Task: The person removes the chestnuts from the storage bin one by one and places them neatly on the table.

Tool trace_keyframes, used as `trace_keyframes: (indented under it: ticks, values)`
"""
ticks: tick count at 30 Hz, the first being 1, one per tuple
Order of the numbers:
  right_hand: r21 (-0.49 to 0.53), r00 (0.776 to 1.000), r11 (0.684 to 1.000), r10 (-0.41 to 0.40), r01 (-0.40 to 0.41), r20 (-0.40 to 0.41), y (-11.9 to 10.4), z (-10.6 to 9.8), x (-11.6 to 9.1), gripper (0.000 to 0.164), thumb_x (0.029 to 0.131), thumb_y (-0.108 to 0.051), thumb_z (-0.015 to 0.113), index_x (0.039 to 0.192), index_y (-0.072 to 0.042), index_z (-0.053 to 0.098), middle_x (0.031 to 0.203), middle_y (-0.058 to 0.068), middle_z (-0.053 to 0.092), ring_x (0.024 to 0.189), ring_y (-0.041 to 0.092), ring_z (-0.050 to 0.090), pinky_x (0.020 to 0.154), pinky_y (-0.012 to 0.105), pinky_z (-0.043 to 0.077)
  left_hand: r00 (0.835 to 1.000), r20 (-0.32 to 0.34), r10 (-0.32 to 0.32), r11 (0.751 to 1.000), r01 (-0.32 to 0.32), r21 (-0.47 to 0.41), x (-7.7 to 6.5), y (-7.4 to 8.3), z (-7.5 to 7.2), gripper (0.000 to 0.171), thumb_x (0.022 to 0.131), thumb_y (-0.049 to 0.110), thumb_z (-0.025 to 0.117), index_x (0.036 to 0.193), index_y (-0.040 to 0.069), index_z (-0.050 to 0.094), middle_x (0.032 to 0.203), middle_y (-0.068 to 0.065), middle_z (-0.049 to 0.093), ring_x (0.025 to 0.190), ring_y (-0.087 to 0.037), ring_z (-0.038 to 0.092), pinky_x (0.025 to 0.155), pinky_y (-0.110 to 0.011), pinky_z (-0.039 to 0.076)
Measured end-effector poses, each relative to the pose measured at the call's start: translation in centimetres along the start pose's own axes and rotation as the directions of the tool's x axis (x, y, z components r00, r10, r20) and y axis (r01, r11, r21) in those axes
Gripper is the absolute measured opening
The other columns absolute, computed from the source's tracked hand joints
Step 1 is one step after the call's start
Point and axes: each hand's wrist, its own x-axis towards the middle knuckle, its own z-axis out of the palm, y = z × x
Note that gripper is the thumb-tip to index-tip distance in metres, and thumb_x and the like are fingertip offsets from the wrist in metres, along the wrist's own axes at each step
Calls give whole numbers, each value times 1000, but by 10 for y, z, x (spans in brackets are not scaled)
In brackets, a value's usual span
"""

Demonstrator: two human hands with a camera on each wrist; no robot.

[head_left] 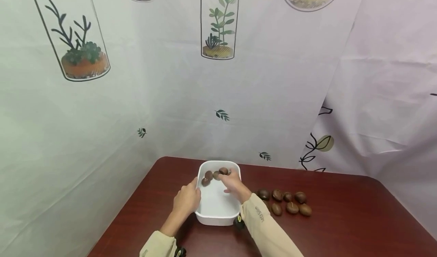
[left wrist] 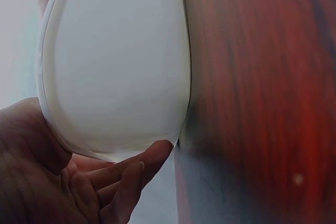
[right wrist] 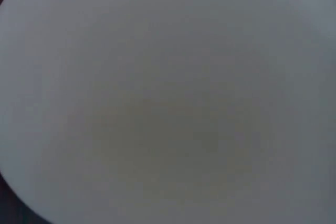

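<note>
A white rectangular tub [head_left: 218,221] stands on the dark red table. My left hand [head_left: 186,199] grips its left side; in the left wrist view the fingers [left wrist: 157,156] curl against the tub's outer wall [left wrist: 121,66]. Inside, at the far end, lie several round brown pieces that look like chestnuts [head_left: 208,175]. My right hand [head_left: 233,183] reaches over the right wall into the tub, its fingertips among the far chestnuts. Whether it pinches one is hidden. The right wrist view shows only the blurred pale tub surface [right wrist: 168,77].
More chestnuts [head_left: 292,207] lie in loose rows on the table [head_left: 341,219], right of the tub beside my right forearm. A pale printed cloth [head_left: 252,109] hangs behind the table's far edge and along its sides.
</note>
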Motion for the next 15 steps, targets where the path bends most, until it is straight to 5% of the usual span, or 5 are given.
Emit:
trace_keyframes:
  ticks: [6,15]
  values:
    - [-47,999,998,42,-42,1,10,2,5,58,88,-18,64,138,6,46,139,26,49,126,43,51,76,48,56,1000,1,1,1000,-1,-2,0,0,2,47,96,19,56,141,7,55,113,-23,69,89,-42,68,65,-56,52]
    - [-6,998,998,57,-57,7,20,4,12,68,83,-10,63,146,2,42,145,28,44,118,44,55,80,47,56,1000,-4,-1,1000,1,-6,0,0,1,47,96,19,56,141,6,55,113,-24,69,88,-43,68,65,-57,52]
